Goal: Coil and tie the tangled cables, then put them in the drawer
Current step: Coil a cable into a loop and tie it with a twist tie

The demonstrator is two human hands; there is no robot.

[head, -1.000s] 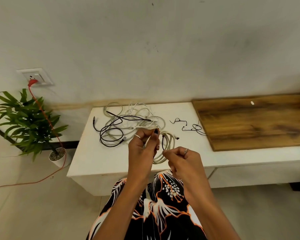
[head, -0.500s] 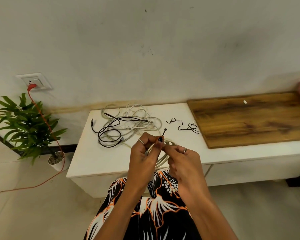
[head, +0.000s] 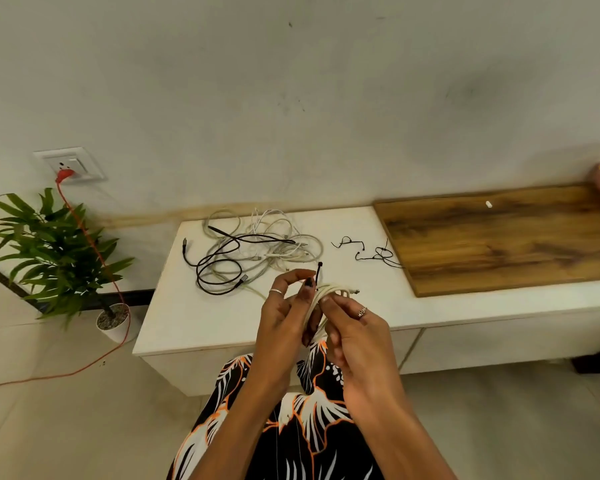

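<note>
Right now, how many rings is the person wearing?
2 show: a plain band on the left hand, and a decorated ring on the right hand. Curled fingers could hide more.

- Coiled white cable (head: 329,292): bunched loops held above the near edge, a black tie (head: 318,271) sticking up beside it.
- Tangled cables (head: 253,251): white and black, heaped far left.
- Thin black ties (head: 371,249): loose, right of the heap.

White cabinet top (head: 194,317), tangled cables (head: 253,252), black ties (head: 368,251), wooden board (head: 506,237)
</note>
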